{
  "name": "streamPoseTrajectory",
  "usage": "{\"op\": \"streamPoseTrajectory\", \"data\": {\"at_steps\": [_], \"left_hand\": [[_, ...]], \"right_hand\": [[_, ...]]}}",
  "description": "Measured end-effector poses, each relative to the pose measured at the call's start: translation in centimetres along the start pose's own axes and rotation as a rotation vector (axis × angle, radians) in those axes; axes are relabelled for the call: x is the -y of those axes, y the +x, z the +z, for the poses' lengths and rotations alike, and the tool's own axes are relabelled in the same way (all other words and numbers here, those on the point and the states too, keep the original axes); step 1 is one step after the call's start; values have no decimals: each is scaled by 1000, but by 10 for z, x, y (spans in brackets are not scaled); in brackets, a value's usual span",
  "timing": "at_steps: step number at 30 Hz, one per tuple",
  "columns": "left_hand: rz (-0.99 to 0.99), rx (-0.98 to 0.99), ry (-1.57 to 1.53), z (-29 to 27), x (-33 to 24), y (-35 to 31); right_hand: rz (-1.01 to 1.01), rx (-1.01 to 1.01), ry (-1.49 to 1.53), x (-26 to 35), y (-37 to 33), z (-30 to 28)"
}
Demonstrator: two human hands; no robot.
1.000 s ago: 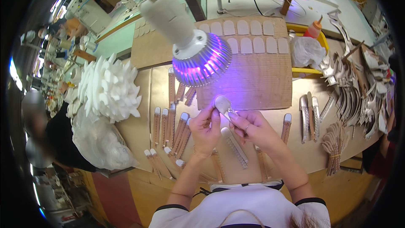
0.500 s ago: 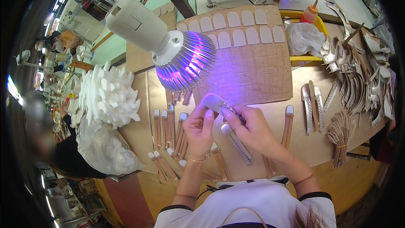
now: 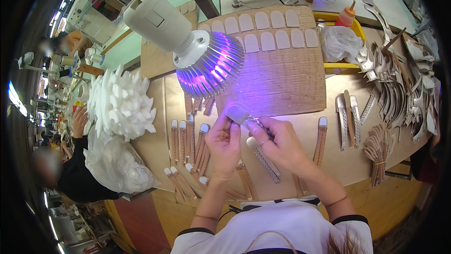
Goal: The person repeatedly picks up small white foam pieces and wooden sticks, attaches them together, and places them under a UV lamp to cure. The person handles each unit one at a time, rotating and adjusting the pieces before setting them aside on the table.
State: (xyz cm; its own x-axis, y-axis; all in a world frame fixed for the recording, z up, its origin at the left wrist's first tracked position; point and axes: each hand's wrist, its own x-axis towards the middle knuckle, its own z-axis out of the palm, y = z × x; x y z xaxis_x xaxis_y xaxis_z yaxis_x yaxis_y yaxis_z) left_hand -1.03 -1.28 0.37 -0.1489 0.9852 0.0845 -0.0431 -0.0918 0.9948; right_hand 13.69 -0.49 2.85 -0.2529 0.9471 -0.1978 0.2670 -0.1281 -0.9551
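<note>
A braided strap with a rounded, shiny silver end point(image 3: 238, 112) is held between my two hands, just in front of the lamp's purple light. My left hand point(image 3: 223, 145) pinches the rounded end at its left edge, thumb toward me. Farther along, where the braid begins, my right hand point(image 3: 281, 142) closes its thumb and fingers round the strap, partly hiding it. Below my hands, another braided strap point(image 3: 264, 161) lies on the table. Several brown-backed straps with pale rounded tips point(image 3: 174, 143) lie around my left forearm.
A finned lamp point(image 3: 211, 63) hangs close beyond my left hand. Cardboard point(image 3: 286, 78) carries rows of pale rounded pieces point(image 3: 267, 41). A white foam-like pile point(image 3: 121, 106) and plastic bag point(image 3: 115, 164) stand left, near a person in black point(image 3: 80, 174). Strap bundles point(image 3: 379, 148) and a yellow bin point(image 3: 359, 31) are right.
My hands keep their hold on the strap, with only a slight shift of the left thumb. The lamp sits slightly farther right in view. At left, the other person's hand now shows higher beside the white pile.
</note>
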Motion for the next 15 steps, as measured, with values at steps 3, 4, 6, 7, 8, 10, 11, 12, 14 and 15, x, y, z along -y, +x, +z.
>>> {"op": "streamPoseTrajectory", "data": {"at_steps": [3,4,6,7,8,10,11,12,14,15], "left_hand": [[-60,35,-106,-1,-3,-1],[-58,30,-109,-1,-3,-1],[-49,19,-115,0,-3,-1],[-48,21,-110,0,-3,-2],[-48,23,-106,0,-3,-2],[-44,22,-105,1,-3,-2],[-41,20,-106,1,-3,-2],[-38,17,-108,1,-2,-2],[-39,12,-112,1,-2,-2],[-39,10,-114,1,-2,-3]], "right_hand": [[-13,-10,27,-1,0,-1],[1,-10,35,-1,0,0],[-17,-1,52,-1,0,-1],[-15,6,56,-1,0,-1],[-8,10,61,-1,0,-1],[6,18,73,-1,0,-1],[2,10,59,-1,0,-1],[-3,2,46,-1,0,-1],[-15,-12,30,-1,-1,0],[-22,-19,27,-1,-1,0]]}}
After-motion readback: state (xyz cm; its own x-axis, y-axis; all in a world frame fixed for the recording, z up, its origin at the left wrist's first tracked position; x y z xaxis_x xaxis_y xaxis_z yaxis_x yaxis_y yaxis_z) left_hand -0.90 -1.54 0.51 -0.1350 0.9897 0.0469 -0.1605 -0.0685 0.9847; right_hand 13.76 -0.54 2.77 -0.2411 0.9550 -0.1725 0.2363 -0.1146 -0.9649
